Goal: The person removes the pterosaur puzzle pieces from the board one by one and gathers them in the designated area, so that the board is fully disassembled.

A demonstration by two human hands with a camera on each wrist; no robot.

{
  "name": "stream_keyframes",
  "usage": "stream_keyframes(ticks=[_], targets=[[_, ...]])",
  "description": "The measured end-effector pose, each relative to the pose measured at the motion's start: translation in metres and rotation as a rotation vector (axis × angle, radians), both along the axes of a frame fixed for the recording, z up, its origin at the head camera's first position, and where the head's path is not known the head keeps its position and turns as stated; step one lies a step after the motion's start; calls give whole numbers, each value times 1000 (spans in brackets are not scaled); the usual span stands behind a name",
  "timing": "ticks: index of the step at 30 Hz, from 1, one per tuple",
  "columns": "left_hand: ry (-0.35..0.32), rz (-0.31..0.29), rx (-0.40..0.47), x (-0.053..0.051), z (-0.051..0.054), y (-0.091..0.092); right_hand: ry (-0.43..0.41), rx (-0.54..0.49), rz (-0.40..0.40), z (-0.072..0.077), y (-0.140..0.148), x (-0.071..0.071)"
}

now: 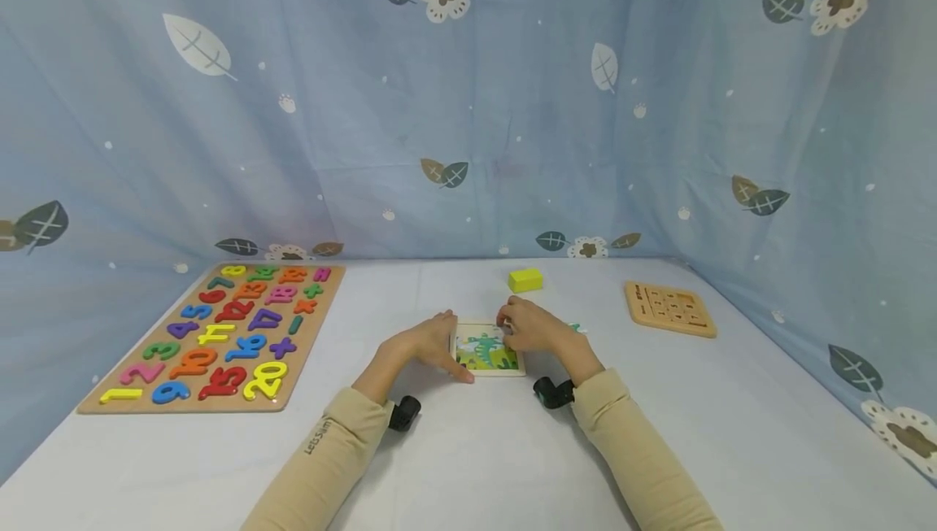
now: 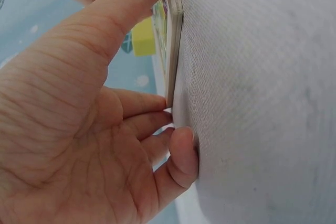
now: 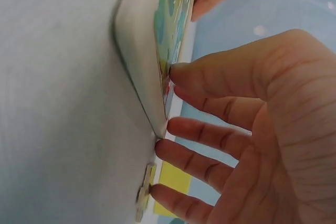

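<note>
A small dinosaur jigsaw puzzle (image 1: 485,352) in a pale wooden frame lies flat on the white table. My left hand (image 1: 428,341) grips the frame at its left side, thumb on the near edge and fingers along the left edge. Over the puzzle's right part, my right hand (image 1: 538,328) pinches a puzzle piece between thumb and index finger at the picture's surface; the fingers mostly hide that piece. The other right fingers spread past the frame. A loose puzzle piece (image 3: 145,195) lies on the table by the right little finger, partly hidden in the head view.
A yellow-green block (image 1: 525,280) stands behind the puzzle. On the left lies a large wooden board (image 1: 293,385) of colourful numbers. A small wooden number board (image 1: 669,309) lies at the right. A blue patterned curtain (image 1: 483,108) hangs around the table.
</note>
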State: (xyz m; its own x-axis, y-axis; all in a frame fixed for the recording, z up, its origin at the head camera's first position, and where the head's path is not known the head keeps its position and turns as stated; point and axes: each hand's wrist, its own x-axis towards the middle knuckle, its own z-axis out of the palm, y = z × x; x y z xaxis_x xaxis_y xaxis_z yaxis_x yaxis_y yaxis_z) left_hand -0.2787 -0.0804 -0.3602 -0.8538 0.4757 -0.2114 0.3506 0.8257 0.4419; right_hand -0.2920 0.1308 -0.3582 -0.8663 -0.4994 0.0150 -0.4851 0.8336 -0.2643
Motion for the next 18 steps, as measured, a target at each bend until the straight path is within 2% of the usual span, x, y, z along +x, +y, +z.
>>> stream_keyframes(ticks=[4,8,12,18], targets=[[-4,1,-3,0,-1,0,-34,4,-2,1,-1,2],[8,2,-14,0,0,0,-32,21,-23,3,-2,2],[12,0,-25,0,1,0,-37,-4,-57,5,-1,3],[15,-8,-27,-2,0,0,-47,-12,-53,7,2,2]])
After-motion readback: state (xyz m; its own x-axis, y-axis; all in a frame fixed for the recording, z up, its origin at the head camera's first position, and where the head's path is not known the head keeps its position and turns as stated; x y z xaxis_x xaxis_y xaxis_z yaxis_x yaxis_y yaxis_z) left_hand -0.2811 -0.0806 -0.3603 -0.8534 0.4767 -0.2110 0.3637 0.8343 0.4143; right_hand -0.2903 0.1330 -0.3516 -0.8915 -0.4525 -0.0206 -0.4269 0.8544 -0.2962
